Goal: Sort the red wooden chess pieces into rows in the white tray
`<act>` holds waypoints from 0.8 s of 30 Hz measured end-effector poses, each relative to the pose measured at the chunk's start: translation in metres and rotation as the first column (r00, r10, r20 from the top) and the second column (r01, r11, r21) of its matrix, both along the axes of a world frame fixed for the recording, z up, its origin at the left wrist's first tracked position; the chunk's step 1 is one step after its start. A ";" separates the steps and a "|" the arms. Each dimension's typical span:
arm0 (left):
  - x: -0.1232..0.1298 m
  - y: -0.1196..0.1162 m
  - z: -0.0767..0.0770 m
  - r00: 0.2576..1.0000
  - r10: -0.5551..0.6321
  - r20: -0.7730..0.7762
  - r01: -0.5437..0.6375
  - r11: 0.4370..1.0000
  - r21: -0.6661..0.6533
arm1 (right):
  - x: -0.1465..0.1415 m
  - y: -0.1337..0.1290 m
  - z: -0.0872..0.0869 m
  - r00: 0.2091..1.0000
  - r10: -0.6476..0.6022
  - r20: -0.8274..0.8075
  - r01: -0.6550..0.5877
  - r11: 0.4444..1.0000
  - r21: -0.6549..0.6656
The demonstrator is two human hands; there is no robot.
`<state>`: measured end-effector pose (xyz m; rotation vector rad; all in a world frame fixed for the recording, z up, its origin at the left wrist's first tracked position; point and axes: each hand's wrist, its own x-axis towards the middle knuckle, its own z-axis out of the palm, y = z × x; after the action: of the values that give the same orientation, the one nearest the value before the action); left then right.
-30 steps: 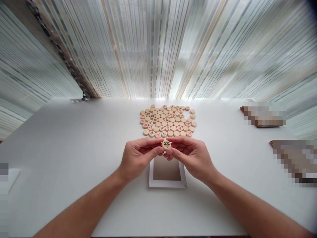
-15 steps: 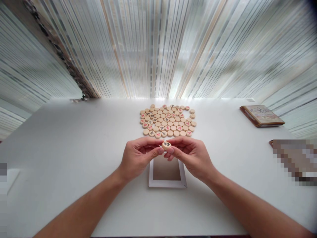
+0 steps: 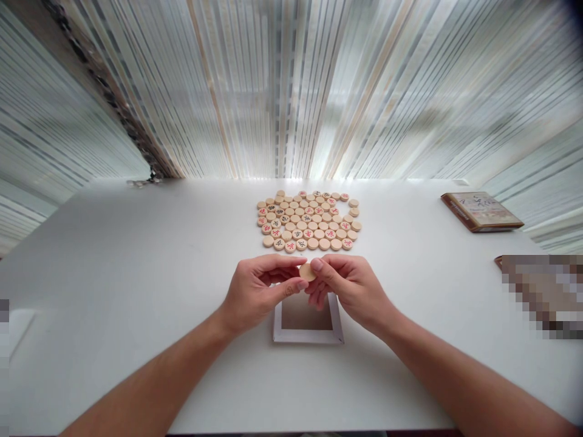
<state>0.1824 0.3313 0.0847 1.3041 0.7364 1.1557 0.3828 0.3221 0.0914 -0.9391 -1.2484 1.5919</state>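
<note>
Over the surface (image 3: 150,255), in from its near edge, the right hand (image 3: 353,279) pinches a disc (image 3: 306,272), the left hand (image 3: 255,284) narrow around it, contact unclear. Probably light, hard, smooth: grip its rim.

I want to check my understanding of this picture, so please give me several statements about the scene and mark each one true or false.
1. The right hand holds a round wooden piece. True.
2. The held piece shows a black character to the camera. False: the visible face is plain.
3. The white-rimmed box is nearer to the person than the cluster of pieces. True.
4. Every piece in the cluster shows a red character. False: some show black characters, and many look plain.
5. A brown-edged box lies right of the cluster. True.
</note>
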 end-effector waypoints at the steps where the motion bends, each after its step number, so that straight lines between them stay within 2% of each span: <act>1: 0.000 0.000 0.000 1.000 -0.003 -0.004 0.003 1.000 0.004 | 0.000 0.000 0.001 1.000 0.006 -0.002 -0.006 1.000 -0.002; 6: -0.001 0.000 0.000 1.000 0.000 -0.024 0.001 0.999 0.050 | -0.001 0.000 0.005 0.999 0.034 -0.004 -0.034 0.999 0.001; 11: -0.001 0.000 -0.001 0.998 -0.007 -0.064 0.018 0.985 0.174 | -0.003 -0.002 0.008 0.997 0.061 0.037 -0.059 0.997 -0.045; 17: -0.002 -0.001 0.002 0.982 0.011 -0.189 0.047 0.954 0.297 | -0.003 -0.004 0.007 0.992 0.061 0.114 -0.057 0.998 -0.041; 20: -0.002 -0.002 0.003 0.974 0.000 -0.228 0.070 0.952 0.299 | -0.002 -0.004 0.007 0.988 0.070 0.137 -0.067 0.997 -0.025; 24: -0.002 -0.002 0.003 0.983 0.006 -0.185 0.040 0.968 0.247 | 0.000 -0.004 0.007 0.989 0.100 0.107 -0.098 0.995 -0.019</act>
<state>0.1804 0.3294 0.0873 1.6429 0.7284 1.1513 0.3825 0.3186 0.0987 -0.9967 -1.3796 1.6461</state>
